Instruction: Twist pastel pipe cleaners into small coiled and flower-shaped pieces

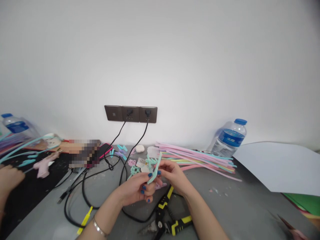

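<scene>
A mint-green pipe cleaner (156, 171), bent into a narrow strip, is pinched between both hands above the grey table. My left hand (136, 188) grips its lower end with thumb and fingers. Close by on the right, my right hand (175, 175) has its fingertips closed on the same piece. Just behind my hands lie a mint flower-shaped twist (135, 170) and a small pink twist (132, 162). Black and yellow wire-stripping pliers (160, 224) rest open below my wrists. A bundle of pastel pipe cleaners (200, 159) lies to the right.
Black cables (85, 190) loop across the left side, running up to the wall sockets (130, 114). A water bottle (228, 138) leans by the wall near white paper (277, 166). Scissor tips (285, 221) show at lower right. Another person's hand (10, 180) is at far left.
</scene>
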`<state>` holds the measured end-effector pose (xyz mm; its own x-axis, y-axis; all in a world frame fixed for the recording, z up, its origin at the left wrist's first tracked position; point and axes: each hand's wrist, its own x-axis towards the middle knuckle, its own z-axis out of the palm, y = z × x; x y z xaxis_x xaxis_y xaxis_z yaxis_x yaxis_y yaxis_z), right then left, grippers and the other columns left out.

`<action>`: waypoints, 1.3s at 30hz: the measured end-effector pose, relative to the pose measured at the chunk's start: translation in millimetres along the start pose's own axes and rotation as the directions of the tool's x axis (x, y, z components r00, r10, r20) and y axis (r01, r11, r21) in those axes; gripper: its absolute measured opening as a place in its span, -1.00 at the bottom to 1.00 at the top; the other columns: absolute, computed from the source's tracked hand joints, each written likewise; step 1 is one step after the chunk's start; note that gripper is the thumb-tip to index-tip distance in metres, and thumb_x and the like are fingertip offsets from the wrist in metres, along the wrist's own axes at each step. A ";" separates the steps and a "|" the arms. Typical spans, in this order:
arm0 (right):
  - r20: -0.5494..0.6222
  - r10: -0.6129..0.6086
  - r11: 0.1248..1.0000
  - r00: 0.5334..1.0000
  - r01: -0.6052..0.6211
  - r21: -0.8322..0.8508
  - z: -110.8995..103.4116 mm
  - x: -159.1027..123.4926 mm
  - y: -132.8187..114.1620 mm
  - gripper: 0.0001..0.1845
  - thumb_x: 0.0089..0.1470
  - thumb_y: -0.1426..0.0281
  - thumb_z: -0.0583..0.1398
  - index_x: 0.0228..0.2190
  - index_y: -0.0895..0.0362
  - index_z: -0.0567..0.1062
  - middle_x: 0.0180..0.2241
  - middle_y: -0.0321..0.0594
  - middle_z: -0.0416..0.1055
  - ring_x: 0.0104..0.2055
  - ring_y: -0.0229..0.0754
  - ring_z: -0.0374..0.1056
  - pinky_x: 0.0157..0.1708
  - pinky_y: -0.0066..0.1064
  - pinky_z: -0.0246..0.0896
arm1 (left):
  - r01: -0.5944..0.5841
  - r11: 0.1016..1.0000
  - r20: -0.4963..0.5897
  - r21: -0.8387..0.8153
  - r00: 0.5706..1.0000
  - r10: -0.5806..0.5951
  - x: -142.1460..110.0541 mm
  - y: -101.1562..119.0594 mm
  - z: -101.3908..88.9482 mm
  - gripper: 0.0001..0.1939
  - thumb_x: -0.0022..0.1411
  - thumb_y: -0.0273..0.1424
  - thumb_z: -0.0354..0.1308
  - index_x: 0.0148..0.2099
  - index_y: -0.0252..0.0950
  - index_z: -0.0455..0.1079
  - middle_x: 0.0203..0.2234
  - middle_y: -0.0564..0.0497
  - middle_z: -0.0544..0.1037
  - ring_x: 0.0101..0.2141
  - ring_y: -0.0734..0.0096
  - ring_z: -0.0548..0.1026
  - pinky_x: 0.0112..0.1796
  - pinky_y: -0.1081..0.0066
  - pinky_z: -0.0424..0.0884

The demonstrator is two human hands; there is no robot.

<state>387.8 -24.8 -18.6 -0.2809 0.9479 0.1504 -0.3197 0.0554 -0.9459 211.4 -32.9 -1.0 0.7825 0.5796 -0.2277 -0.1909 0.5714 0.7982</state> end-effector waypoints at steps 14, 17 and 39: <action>-0.149 -0.028 0.989 0.988 0.005 -0.150 -8.8 4.6 3.5 -0.68 -0.08 0.15 0.33 -0.48 0.12 0.42 -0.61 -0.38 0.33 -0.59 -0.30 0.23 -0.57 -0.47 0.17 | -0.269 0.911 -0.322 0.312 0.872 0.368 17.4 -9.0 -17.4 -0.64 0.06 -0.13 0.28 -0.32 -0.37 0.50 -0.58 0.04 0.42 -0.55 0.51 0.33 -0.48 0.52 0.26; -0.157 -0.024 0.989 0.987 0.000 -0.151 -8.5 5.3 4.6 -0.69 -0.11 0.16 0.35 -0.47 0.12 0.43 -0.59 -0.36 0.35 -0.56 -0.28 0.28 -0.56 -0.45 0.21 | -0.328 0.885 -0.380 0.330 0.812 0.443 19.3 -7.0 -21.2 -0.70 0.01 -0.21 0.33 -0.30 -0.35 0.52 -0.50 0.01 0.49 -0.53 0.48 0.39 -0.42 0.48 0.33; 0.000 -0.044 0.964 0.999 0.042 -0.264 -0.4 3.3 11.3 -0.69 0.03 0.14 0.25 -0.41 0.14 0.38 -0.54 -0.36 0.33 -0.53 -0.31 0.25 -0.51 -0.49 0.12 | -0.342 0.881 -0.388 0.325 0.802 0.455 21.5 -10.3 -19.5 -0.69 0.05 -0.23 0.31 -0.20 -0.33 0.54 -0.38 -0.05 0.57 -0.37 0.38 0.45 -0.30 0.44 0.38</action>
<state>383.6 -20.9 -28.9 -0.2668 0.9445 0.1918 -0.0815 0.1762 -0.9810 218.6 -15.0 -25.0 0.3108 0.9498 -0.0360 -0.2435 0.1162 0.9629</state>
